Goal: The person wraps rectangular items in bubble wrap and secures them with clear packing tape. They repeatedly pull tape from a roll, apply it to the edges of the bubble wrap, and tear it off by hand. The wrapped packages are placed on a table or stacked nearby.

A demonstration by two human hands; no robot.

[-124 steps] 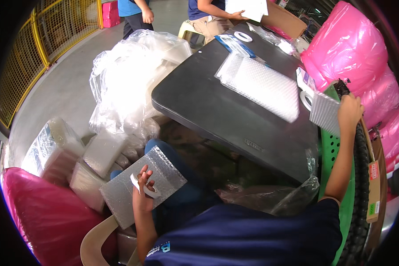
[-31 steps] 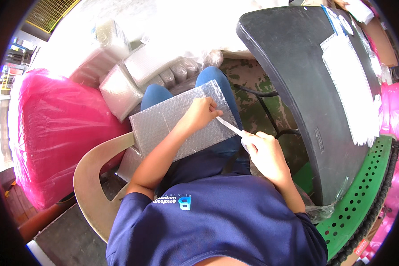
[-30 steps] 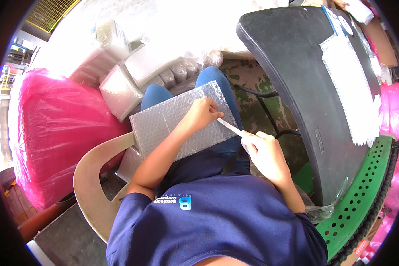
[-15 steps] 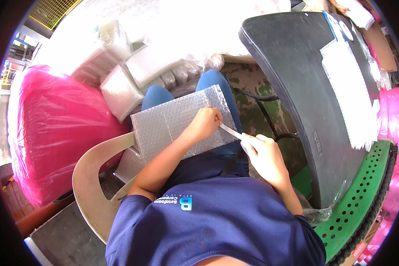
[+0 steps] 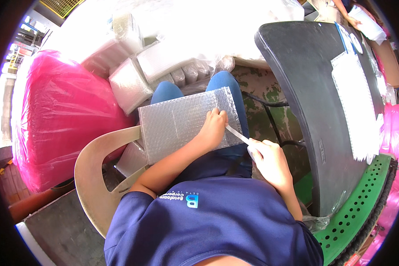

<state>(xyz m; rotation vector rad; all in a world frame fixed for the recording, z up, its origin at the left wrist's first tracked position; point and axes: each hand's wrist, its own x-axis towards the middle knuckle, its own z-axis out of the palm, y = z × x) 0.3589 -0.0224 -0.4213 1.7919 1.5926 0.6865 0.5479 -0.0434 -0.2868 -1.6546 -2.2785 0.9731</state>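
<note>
a large pink plastic bag (image 5: pixel 62 119) bulges at the far left, pressed against the beige plastic chair (image 5: pixel 97 177) the person sits in. above it, stacks of clear-wrapped white foam packs (image 5: pixel 133 80) crowd the floor beside the knees. a bubble-wrap pouch (image 5: pixel 181 122) lies flat across the person's lap, on blue jeans (image 5: pixel 166 91), its long side running left to right. the left hand (image 5: pixel 213 129) rests on the pouch near its right edge, fingers curled and pressed down on the wrap, holding it still. just right of it, the right hand (image 5: pixel 266 157) hovers off the pouch's lower right corner, thumb and fingers pinched on a thin white strip (image 5: pixel 236 134) that runs from the fingertips up to the pouch edge under the left hand. further right stands a dark grey table (image 5: pixel 306 88) with a long sheet of bubble wrap (image 5: pixel 359 106) laid along it. a green perforated crate (image 5: pixel 354 204) sits at the table's near end, and more pink plastic shows at the far right rim.
</note>
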